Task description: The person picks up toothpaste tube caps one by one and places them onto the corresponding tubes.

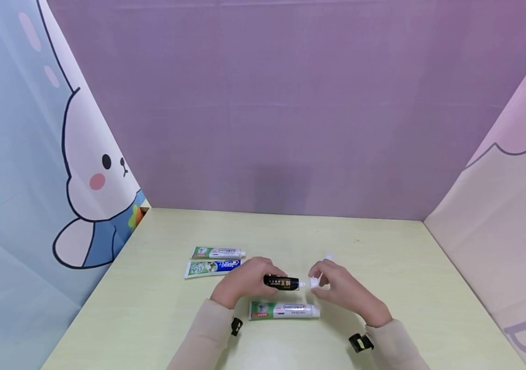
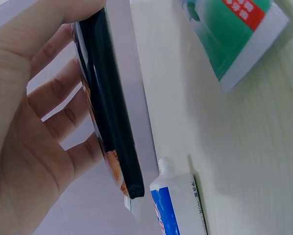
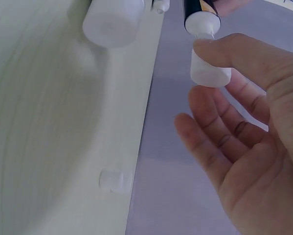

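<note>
My left hand (image 1: 253, 280) holds a black toothpaste tube (image 1: 283, 282) with gold lettering, its bare nozzle facing right. In the left wrist view the thumb and fingers grip the tube (image 2: 109, 98) along its edges. My right hand (image 1: 343, 288) pinches a white cap (image 1: 314, 282) right in front of that nozzle. Seen from the right wrist, the cap (image 3: 210, 73) lines up with the nozzle; whether they touch, I cannot tell. Nearer the person, a green and white toothpaste tube (image 1: 286, 310) lies flat, its white end pointing right.
Left of the hands lie another green and white tube (image 1: 218, 253) and a blue and green tube (image 1: 214, 267), side by side. A loose white cap (image 1: 329, 256) lies on the table (image 1: 151, 308) beyond the right hand. A purple cloth (image 1: 290, 128) stands behind.
</note>
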The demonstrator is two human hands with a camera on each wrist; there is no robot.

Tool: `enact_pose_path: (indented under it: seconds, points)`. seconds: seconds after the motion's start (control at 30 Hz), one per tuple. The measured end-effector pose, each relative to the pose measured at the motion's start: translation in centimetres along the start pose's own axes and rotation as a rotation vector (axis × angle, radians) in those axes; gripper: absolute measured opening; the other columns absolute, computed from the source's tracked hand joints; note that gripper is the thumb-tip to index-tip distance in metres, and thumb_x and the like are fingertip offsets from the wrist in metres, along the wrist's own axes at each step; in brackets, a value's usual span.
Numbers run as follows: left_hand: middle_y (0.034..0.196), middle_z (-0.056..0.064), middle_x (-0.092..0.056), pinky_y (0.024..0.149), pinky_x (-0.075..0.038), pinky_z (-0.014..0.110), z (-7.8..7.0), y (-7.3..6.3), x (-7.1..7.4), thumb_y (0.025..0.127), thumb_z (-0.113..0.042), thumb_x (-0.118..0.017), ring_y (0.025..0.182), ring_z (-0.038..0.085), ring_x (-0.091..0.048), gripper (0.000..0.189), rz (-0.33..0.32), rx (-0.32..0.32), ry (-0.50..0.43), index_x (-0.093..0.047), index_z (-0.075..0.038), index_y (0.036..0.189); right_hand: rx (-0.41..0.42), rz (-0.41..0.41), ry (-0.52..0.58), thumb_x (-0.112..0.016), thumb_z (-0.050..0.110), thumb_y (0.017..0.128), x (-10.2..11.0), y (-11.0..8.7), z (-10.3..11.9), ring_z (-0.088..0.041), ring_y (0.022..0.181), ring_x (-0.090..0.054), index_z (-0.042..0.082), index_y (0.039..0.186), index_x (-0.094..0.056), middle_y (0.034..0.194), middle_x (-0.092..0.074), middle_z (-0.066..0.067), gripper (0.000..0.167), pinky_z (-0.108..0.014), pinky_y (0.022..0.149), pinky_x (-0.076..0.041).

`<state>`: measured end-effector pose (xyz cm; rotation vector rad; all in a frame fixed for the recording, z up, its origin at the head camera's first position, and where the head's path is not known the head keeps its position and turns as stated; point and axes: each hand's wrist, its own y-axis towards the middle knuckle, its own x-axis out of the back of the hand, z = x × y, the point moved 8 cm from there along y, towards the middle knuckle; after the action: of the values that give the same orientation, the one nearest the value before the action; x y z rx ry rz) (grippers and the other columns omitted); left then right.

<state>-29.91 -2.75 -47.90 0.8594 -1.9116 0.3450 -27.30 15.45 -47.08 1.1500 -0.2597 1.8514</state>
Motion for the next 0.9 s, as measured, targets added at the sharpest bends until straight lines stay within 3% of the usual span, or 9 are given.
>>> enact_pose_path:
  seconds: [0.33, 0.9]
  points:
    - [0.099, -0.023, -0.067, 0.079, -0.049, 0.021, 0.1, 0.2, -0.3, 0.082, -0.018, -0.08, 0.084, -0.002, -0.057, 0.035, 0.005, -0.007, -0.014, -0.077, -0.031, 0.115, 0.022, -0.017, 0.026, -0.078, 0.003, 0.083, -0.5, 0.1, 0.9, -0.019, 0.084, -0.063, 0.011, 0.103, -0.063, 0.1, -0.06, 0.004, 0.026, -0.032, 0.074, -0.055]
    - [0.098, -0.022, -0.067, 0.079, -0.049, 0.021, -0.1, 0.1, 0.0, 0.082, -0.016, -0.079, 0.083, -0.001, -0.057, 0.035, -0.004, -0.007, -0.026, -0.077, -0.03, 0.115, -0.016, -0.042, 0.132, -0.078, 0.008, 0.087, -1.3, 0.2, 0.3, -0.014, 0.086, -0.063, 0.015, 0.109, -0.063, 0.105, -0.061, 0.006, 0.027, -0.034, 0.077, -0.056]
